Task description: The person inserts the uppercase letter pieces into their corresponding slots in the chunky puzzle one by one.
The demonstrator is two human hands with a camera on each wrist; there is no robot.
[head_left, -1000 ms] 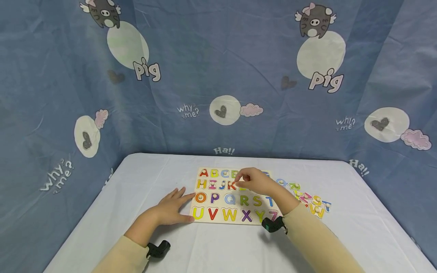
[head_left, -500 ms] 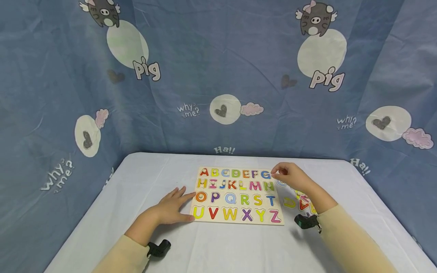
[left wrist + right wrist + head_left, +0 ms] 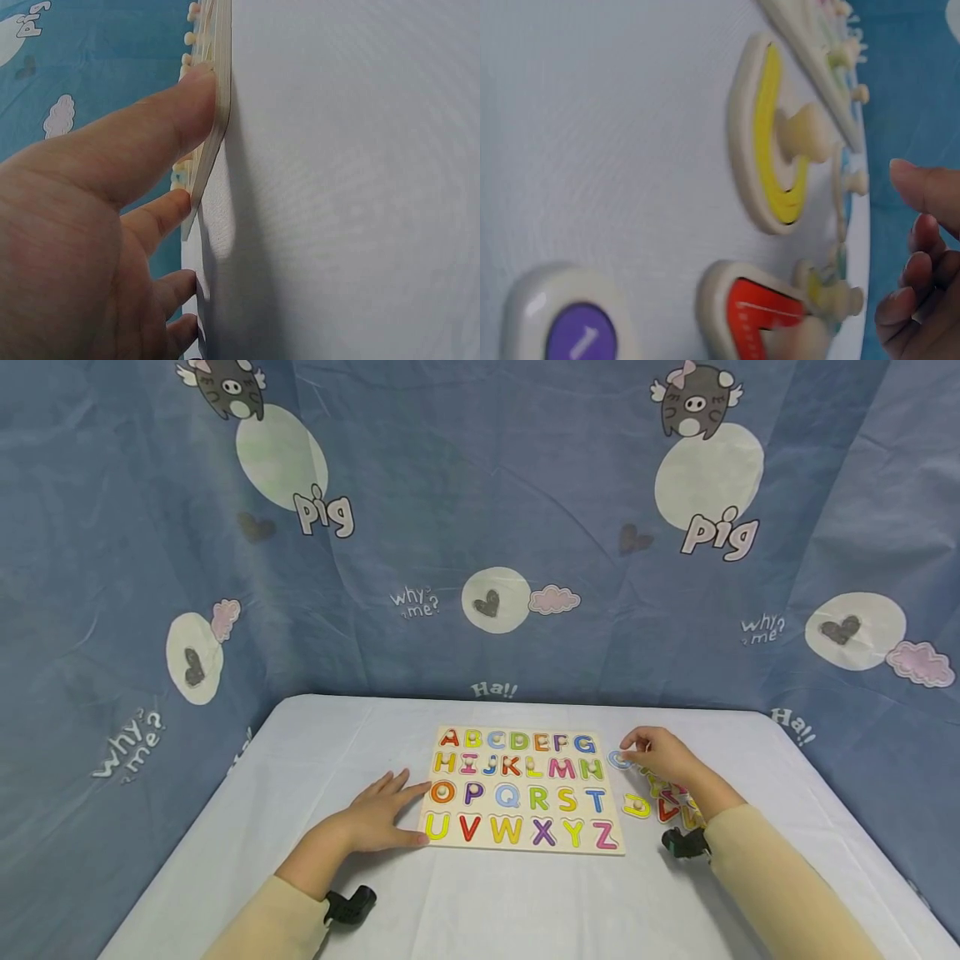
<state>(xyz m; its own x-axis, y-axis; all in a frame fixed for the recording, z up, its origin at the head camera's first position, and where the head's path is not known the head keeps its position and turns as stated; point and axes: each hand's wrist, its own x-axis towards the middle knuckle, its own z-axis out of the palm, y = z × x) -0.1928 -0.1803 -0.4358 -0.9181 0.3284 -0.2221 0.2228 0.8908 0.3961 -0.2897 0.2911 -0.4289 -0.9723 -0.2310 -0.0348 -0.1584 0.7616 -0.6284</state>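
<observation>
A wooden alphabet puzzle board (image 3: 480, 814) lies on the white cloth, its upper-row letters fitted with small knobs. My left hand (image 3: 378, 818) rests at the board's left edge with fingers spread; in the left wrist view, the thumb (image 3: 169, 109) lies against the board's side (image 3: 221, 90). My right hand (image 3: 663, 756) hovers right of the board, thumb and index finger beside a blue ring-shaped letter (image 3: 618, 760). In the right wrist view, a gap shows between the thumb tip and that letter's knob (image 3: 857, 183). The fingers are loosely bent and hold nothing.
A yellow letter U (image 3: 636, 806) lies close to the board's right edge. Behind it, several loose letters, including a red one (image 3: 666, 810), are partly hidden by my right wrist. A white piece with a purple face (image 3: 583, 337) appears low in the right wrist view.
My right hand has moved from the middle of the board, beside the letter K, past the letter G to the loose letters on the right. The left hand has stayed put.
</observation>
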